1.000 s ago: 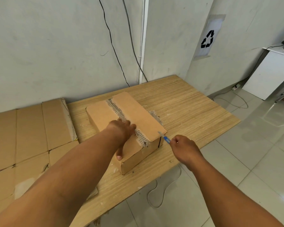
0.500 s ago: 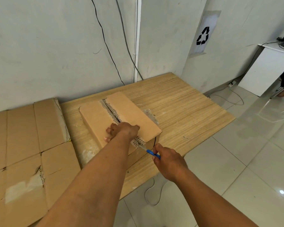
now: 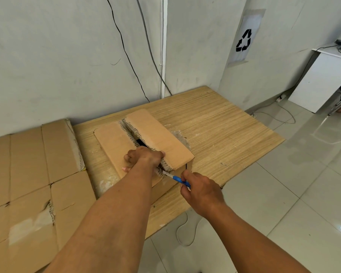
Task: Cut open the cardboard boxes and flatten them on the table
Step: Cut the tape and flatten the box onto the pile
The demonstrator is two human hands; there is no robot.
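A brown cardboard box (image 3: 165,142) lies on the wooden table (image 3: 215,127), its top seam split and ragged. The right top flap stands slightly raised, and a dark gap shows at the seam. My left hand (image 3: 144,157) rests on the box top at the near end of the seam, its fingers curled on the left flap. A blue-handled cutter (image 3: 177,179) is pinched in my right hand (image 3: 201,192), just off the box's near right corner. Its blade tip touches the near end of the seam, below my left hand.
Flattened cardboard sheets (image 3: 28,174) cover the table's left part, up to the wall. The table's near edge runs under my arms, with a white cable (image 3: 183,231) on the tiled floor below. A white cabinet (image 3: 323,79) stands at the far right.
My right hand brought the cutter from the box's right corner to the near end of the seam. My left hand slid onto the seam and the right flap rose, opening a gap.
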